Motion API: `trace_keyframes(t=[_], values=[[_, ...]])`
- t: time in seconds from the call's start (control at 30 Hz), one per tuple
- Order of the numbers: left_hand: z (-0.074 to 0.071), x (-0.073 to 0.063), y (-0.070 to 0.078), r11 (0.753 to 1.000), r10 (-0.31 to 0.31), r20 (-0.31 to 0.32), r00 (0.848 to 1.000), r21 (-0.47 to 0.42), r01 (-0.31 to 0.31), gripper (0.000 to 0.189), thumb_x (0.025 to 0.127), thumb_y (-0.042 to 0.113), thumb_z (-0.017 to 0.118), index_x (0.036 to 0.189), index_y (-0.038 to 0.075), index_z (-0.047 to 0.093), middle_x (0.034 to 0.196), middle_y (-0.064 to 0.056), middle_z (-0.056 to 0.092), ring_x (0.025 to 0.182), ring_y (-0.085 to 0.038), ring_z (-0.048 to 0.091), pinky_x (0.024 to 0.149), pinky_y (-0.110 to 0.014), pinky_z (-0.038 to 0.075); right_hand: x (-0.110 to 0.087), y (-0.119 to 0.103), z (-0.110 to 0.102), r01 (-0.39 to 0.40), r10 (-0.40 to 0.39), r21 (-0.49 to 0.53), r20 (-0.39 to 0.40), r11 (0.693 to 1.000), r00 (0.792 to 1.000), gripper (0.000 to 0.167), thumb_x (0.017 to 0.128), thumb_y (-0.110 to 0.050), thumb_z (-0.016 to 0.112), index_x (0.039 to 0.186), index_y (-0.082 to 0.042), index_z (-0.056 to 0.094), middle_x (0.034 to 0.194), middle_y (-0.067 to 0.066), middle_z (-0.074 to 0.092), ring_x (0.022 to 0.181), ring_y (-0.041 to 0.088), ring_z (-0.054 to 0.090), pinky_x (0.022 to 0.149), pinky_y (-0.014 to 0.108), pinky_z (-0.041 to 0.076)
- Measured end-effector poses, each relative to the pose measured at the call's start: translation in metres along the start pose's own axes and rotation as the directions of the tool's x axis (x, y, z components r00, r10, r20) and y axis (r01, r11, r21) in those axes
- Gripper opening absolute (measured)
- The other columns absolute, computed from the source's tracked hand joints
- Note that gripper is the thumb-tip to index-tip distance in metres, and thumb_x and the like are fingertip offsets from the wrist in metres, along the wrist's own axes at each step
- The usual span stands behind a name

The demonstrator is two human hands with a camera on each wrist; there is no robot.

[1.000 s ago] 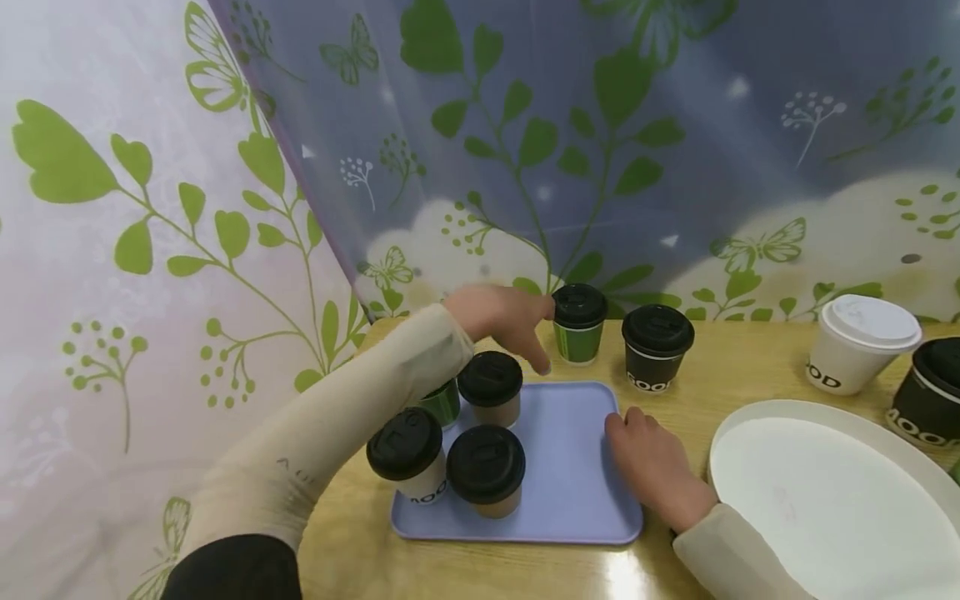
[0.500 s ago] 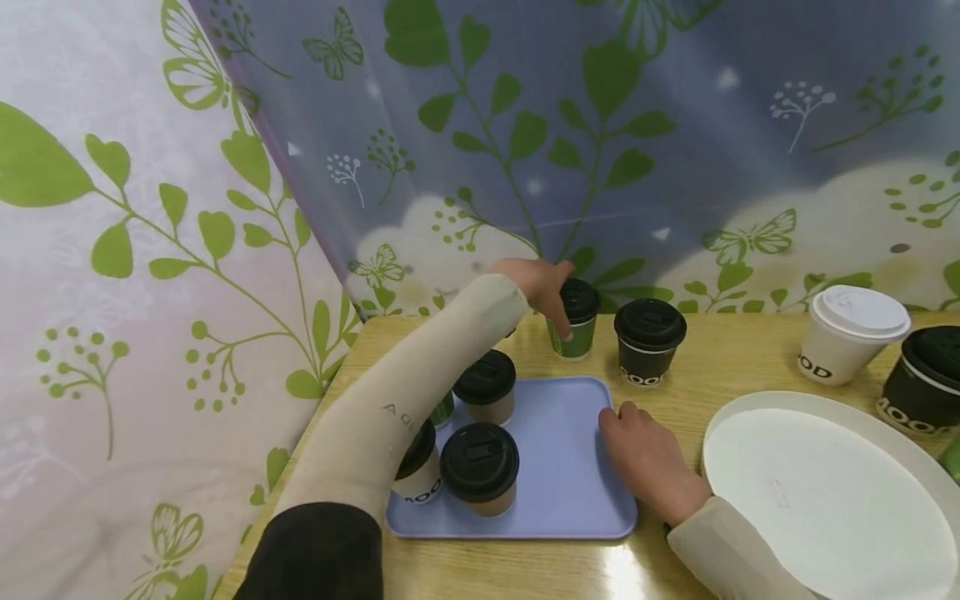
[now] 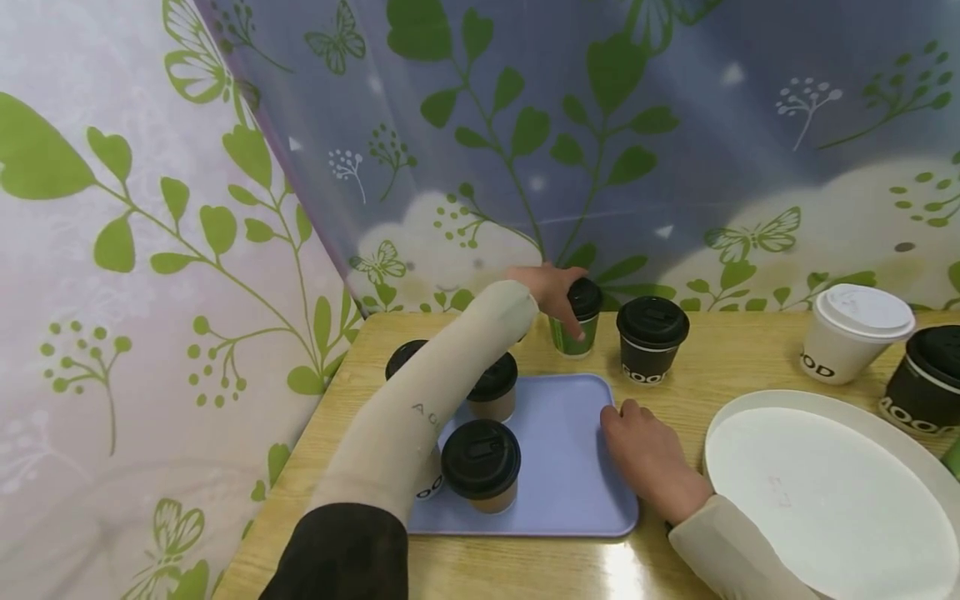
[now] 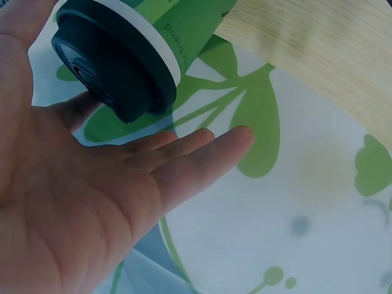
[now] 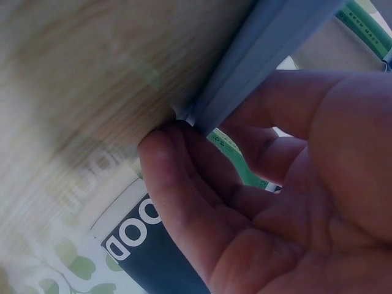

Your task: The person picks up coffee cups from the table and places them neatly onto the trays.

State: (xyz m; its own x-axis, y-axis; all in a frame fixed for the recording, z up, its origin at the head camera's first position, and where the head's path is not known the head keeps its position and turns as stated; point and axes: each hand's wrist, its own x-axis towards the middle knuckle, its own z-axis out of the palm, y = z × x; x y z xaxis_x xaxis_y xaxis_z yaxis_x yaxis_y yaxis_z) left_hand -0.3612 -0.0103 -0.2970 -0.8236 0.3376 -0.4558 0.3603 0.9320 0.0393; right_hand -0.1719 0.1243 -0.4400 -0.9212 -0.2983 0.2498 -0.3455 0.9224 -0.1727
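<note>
At the back of the table my left hand (image 3: 555, 293) reaches round a green paper cup (image 3: 573, 335) with a black lid. In the left wrist view, its fingers (image 4: 202, 156) are spread and fairly straight beside the lid (image 4: 113, 64). My right hand (image 3: 648, 458) pinches the right edge of a lavender tray (image 3: 570, 467), thumb on one side and curled fingers on the other, as the right wrist view shows. Black-lidded cups stand on the tray's left half, among them a brown cup (image 3: 482, 458) in front and another brown cup (image 3: 493, 396) behind, partly covered by my left sleeve.
A black cup (image 3: 651, 340) stands right of the green one. Farther right are a white cup (image 3: 855, 333), another black cup (image 3: 926, 379) and a large round white tray (image 3: 825, 492). A patterned curtain (image 3: 675, 167) hangs right behind the table.
My left hand has moved right and back, from above the tray's back edge to the green cup, and now surrounds it. My right hand has stayed on the tray's edge.
</note>
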Motion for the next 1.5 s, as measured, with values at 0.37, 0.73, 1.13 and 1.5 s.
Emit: trace_keyframes(t=[0.37, 0.73, 1.13, 1.5], values=[[0.002, 0.005, 0.001, 0.999, 0.044, -0.028, 0.999, -0.03, -0.044, 0.101, 0.088, 0.062, 0.073, 0.165, 0.046, 0.01, 0.173, -0.004, 0.011, 0.155, -0.029, 0.023, 0.107, -0.055, 0.042, 0.0, -0.001, 0.001, 0.011, -0.011, 0.003, -0.013, 1.0, 1.0, 0.007, 0.092, 0.007, 0.059, 0.089, 0.0, 0.057, 0.081, 0.018, 0.05, 0.066, 0.033, 0.054, 0.048, 0.047, 0.048], [0.006, 0.008, -0.002, 0.993, 0.105, -0.056, 0.993, -0.044, -0.107, 0.093, 0.092, 0.054, 0.073, 0.166, 0.033, 0.02, 0.165, 0.001, 0.035, 0.146, -0.022, 0.04, 0.106, -0.048, 0.044, 0.0, -0.001, 0.0, 0.014, -0.014, -0.004, 0.007, 1.0, 1.0, 0.008, 0.093, 0.007, 0.059, 0.09, 0.0, 0.058, 0.081, 0.018, 0.05, 0.066, 0.032, 0.054, 0.049, 0.046, 0.048], [0.001, 0.002, -0.005, 0.992, 0.116, -0.06, 0.991, -0.051, -0.119, 0.088, 0.089, 0.052, 0.077, 0.161, 0.033, 0.03, 0.153, 0.0, 0.047, 0.13, -0.02, 0.052, 0.097, -0.044, 0.048, 0.0, -0.001, 0.001, 0.016, -0.016, -0.011, -0.031, 1.0, 0.999, 0.01, 0.09, 0.008, 0.061, 0.087, 0.0, 0.056, 0.079, 0.018, 0.049, 0.064, 0.033, 0.054, 0.047, 0.047, 0.047], [-0.001, 0.001, -0.01, 0.99, 0.127, -0.031, 0.991, -0.059, -0.128, 0.093, 0.089, 0.053, 0.077, 0.164, 0.037, 0.025, 0.166, 0.002, 0.032, 0.147, -0.022, 0.039, 0.107, -0.047, 0.044, 0.001, 0.001, 0.001, 0.013, -0.013, -0.015, -0.01, 1.0, 1.0, 0.007, 0.091, 0.007, 0.06, 0.089, 0.001, 0.057, 0.08, 0.018, 0.05, 0.066, 0.032, 0.054, 0.048, 0.046, 0.048]])
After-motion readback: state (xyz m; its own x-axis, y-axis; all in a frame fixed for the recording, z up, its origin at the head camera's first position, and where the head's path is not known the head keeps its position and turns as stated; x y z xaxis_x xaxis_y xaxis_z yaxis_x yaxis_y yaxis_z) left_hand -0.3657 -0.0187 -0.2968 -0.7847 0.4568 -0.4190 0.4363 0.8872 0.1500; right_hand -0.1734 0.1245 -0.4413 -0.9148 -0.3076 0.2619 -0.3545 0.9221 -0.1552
